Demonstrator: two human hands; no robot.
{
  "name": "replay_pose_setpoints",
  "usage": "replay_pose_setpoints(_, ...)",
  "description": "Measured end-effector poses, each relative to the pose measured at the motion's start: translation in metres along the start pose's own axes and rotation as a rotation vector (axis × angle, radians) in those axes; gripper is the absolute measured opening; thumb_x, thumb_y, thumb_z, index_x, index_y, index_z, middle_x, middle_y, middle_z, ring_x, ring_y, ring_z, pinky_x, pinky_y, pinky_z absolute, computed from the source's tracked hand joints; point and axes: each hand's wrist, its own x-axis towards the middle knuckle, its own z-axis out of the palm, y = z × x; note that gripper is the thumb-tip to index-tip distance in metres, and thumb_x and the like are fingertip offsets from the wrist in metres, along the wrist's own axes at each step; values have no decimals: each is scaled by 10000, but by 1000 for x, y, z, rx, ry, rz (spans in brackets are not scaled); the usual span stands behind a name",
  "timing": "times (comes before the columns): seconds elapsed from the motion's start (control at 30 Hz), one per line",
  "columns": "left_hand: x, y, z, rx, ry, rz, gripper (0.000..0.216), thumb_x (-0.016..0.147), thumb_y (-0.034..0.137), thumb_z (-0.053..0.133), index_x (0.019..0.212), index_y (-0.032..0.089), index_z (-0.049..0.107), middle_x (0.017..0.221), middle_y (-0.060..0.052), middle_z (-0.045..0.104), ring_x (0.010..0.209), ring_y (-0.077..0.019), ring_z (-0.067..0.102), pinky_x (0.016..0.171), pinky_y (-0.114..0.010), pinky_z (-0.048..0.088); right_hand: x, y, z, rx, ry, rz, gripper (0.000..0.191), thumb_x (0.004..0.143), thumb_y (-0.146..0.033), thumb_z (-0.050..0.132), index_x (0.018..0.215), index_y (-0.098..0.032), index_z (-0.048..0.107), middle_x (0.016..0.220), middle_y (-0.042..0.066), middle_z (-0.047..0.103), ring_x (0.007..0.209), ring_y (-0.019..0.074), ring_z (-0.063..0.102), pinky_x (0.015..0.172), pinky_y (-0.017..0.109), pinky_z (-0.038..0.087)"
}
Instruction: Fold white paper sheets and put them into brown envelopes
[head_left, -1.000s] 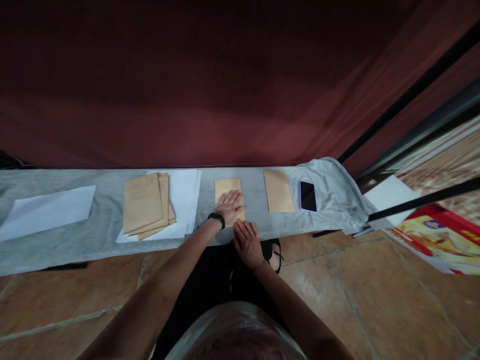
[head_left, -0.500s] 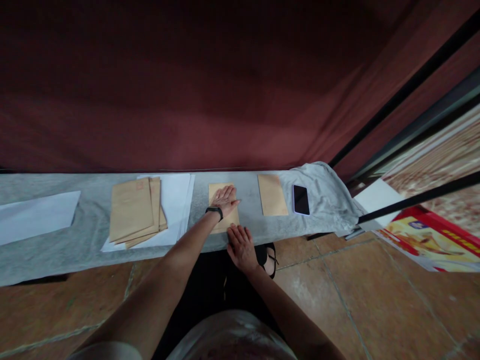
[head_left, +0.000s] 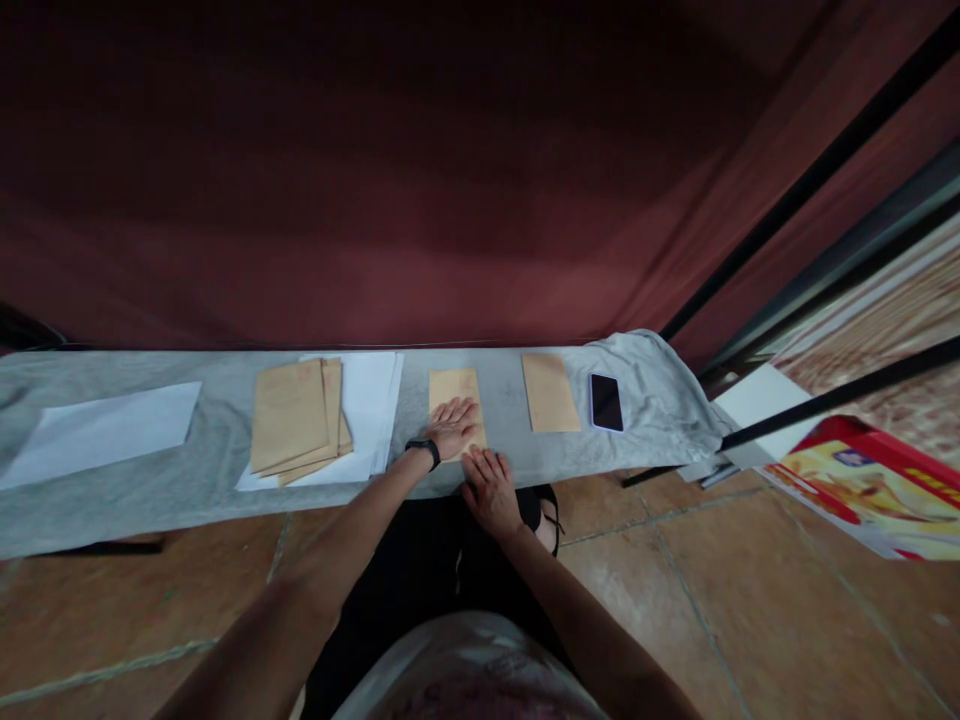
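Note:
A brown paper envelope [head_left: 450,384] lies in front of me on the grey cloth. My left hand [head_left: 453,426], with a dark band at the wrist, rests palm down on it, fingers stretched out. It hides the envelope's middle. At the envelope's near right corner lies my right hand [head_left: 491,487], flat and with its fingers extended over the table edge. A second brown envelope [head_left: 551,393] is to the right, apart from both hands. Several more brown envelopes [head_left: 291,418] are stacked on the left, on top of white paper sheets [head_left: 372,415].
A smartphone [head_left: 606,402] lies at the right of the cloth-covered table [head_left: 502,400]. Another white sheet [head_left: 120,430] is at far left. A dark red curtain [head_left: 420,230] hangs behind. Black poles [head_left: 825,205] and a red and yellow box [head_left: 874,485] stand at the right.
My left hand has slid toward me on the envelope, baring more of its far end. The right hand remains at the near corner. The view has shifted slightly.

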Motion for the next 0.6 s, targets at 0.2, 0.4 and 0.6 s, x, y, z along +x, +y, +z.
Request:
replay_pose_setpoints(0.2,-41,3,6,15,39,48,550,1016,447,264,1530,286,373,1606,-27,344,1510,-245,239,1203,-472,228,-1,2,9,-35,20,-3,470,959,-317,540,1422,-234,534,1508,79,498,1394,283,410,1187,499,259)
replay_pose_setpoints(0.4,-90,-3,19,81,131,153,569,1030,476,261,1551,258,328,1626,-35,299,1516,-207,221,1228,-417,203,-3,3,7,-36,-2,-22,511,957,-349,541,1447,-207,504,1539,92,456,1424,291,368,1195,500,240)
replay_pose_setpoints(0.6,-110,-1,19,128,176,203,637,1010,530,310,1549,191,333,1620,-100,301,1507,-221,249,1233,-414,201,-4,5,6,-38,-18,-34,588,917,-302,584,1484,-220,452,1556,96,430,1431,292,358,1197,507,228)
